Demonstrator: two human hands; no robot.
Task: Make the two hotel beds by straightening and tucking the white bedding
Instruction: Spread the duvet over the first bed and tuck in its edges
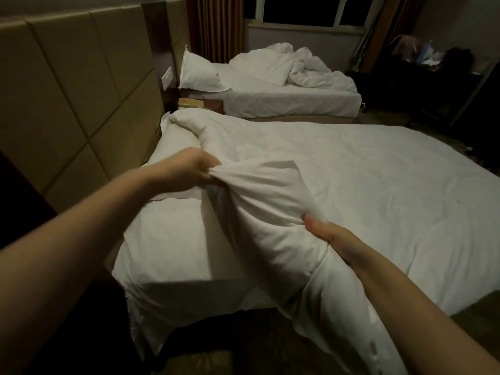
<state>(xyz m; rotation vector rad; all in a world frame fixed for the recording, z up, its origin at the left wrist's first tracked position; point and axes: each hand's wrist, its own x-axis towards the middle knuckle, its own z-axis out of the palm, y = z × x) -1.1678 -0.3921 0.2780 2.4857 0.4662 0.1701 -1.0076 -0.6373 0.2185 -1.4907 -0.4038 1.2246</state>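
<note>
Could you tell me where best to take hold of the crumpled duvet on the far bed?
I would grip the crumpled duvet by its low edge toward the foot, coming from the bed's near side. It is heaped toward the window, and that edge lies flattest on the sheet.

Two beds in white bedding, one partly spread, one rumpled.
On the near bed (189, 296) the duvet (351, 185) lies flat over most of it, its near corner bunched and lifted off the sheet (167, 239). On the far bed (284, 104) a crumpled duvet (316, 69) is heaped beside two pillows (200, 74).
</note>
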